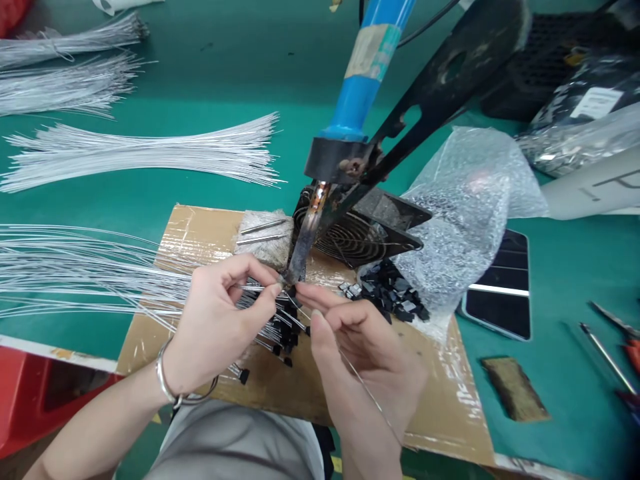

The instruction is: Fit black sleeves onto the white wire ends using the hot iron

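A soldering iron (310, 230) with a blue handle is clamped in a black metal bracket, tip pointing down. Close by the tip, my left hand (227, 317) has thumb and index finger pinched together; what they hold is too small to make out. My right hand (363, 357), fingers bent, grips a thin solder wire (367, 390) that runs from near the tip down across the palm. Beneath both hands lie several thin white wires (125, 273) whose right ends carry small black pieces (287, 330). A pile of black chips (395, 290) sits right of the iron.
Cardboard (440, 400) covers the work spot. Behind the tip are a fan (360, 237) and a pale block (265, 237) with two metal rods. Rightward lie bubble wrap (450, 200), a phone (500, 287), a brown sponge (515, 389) and pliers (617, 323). Wire bundles (145, 157) lie upper left.
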### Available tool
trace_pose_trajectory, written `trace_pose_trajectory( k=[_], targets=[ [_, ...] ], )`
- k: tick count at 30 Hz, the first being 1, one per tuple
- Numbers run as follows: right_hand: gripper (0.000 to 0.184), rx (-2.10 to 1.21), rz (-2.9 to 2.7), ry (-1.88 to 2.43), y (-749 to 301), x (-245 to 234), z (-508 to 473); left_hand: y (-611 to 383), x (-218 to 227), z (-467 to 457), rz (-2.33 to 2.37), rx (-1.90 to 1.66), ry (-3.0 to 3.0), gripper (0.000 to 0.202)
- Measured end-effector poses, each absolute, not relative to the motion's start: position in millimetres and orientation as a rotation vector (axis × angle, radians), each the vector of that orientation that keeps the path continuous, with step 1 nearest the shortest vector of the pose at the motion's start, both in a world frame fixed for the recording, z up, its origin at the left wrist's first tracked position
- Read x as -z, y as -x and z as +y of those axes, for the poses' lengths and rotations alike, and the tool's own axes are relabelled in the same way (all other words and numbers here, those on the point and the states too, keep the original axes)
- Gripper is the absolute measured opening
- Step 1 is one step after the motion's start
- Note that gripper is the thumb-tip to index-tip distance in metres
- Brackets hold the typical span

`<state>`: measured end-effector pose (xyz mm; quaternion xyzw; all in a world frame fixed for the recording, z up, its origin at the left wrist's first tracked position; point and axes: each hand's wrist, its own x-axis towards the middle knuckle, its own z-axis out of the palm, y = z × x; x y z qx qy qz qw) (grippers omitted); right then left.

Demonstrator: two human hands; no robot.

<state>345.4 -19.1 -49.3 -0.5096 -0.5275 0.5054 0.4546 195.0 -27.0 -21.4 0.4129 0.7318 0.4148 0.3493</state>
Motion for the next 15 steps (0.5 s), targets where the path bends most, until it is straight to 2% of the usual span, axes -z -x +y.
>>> trace_pose_trajectory(
  k=[15],
  targets=[
    [0.020,-1.226,-1.319,1.271,-345.8,49.8,-19.3,-196.4,20.4,-26.8,1.899,-1.051,-1.087,0.008]
  ],
)
